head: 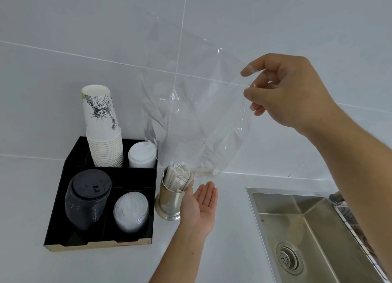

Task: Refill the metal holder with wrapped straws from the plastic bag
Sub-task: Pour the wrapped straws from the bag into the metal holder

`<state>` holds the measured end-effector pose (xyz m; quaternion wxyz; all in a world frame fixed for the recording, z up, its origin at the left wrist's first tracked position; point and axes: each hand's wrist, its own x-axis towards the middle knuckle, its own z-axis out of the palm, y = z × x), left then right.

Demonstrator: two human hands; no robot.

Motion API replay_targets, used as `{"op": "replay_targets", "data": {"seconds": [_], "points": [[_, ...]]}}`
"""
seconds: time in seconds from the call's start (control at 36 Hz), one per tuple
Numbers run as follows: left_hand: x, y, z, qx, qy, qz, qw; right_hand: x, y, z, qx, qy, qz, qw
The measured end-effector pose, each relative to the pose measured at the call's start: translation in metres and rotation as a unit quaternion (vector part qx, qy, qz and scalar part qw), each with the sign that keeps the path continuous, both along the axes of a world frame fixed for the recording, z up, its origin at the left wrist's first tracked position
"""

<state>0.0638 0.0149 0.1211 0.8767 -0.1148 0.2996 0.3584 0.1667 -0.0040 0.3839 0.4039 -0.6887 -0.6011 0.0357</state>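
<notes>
Right hand [290, 91] pinches the bag [197, 113] upended so straws [180, 176] drop into the holder [169, 200]; left hand [200, 206], open, guards beside it.

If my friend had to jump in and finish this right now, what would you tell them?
Right hand: pinching the upper end of the clear plastic bag, held up and tipped over the holder.
Left hand: open, palm up, empty, right beside the metal holder.
Metal holder: upright on the counter, between the black organiser tray and the sink, already packed with wrapped straws.
Bag: looks nearly empty; a few straws seem to sit at its low end, by the holder's mouth.
Done: most straws are in.
Left: shake out the last ones, tidy them, put the bag away.
</notes>
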Motion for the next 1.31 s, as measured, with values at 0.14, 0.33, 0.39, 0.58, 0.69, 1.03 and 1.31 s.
{"op": "replay_targets", "data": {"seconds": [0.14,0.33,0.39,0.58,0.69,1.03,1.31], "points": [[0.002,-0.006,0.002,0.008,-0.002,0.001,1.0,0.002,-0.012,0.006,0.012,0.007,-0.002,1.0],[0.003,-0.012,0.006,0.021,0.005,-0.005,1.0,0.005,-0.029,0.012,0.027,0.021,-0.012,0.999],[0.003,-0.014,0.006,0.024,0.009,-0.008,1.0,0.006,-0.033,0.012,0.03,0.024,-0.015,0.999],[0.002,-0.023,0.009,0.049,0.03,-0.025,0.998,0.011,-0.052,0.017,0.042,0.035,-0.028,0.998],[0.003,-0.026,0.012,0.06,0.043,-0.031,0.997,0.012,-0.062,0.019,0.043,0.038,-0.039,0.998],[0.007,-0.044,0.025,0.091,0.082,-0.075,0.99,0.037,-0.11,0.021,0.07,0.094,-0.112,0.987],[0.008,-0.056,0.028,0.15,0.133,-0.119,0.973,0.071,-0.168,-0.004,0.117,0.187,-0.188,0.957]]}}
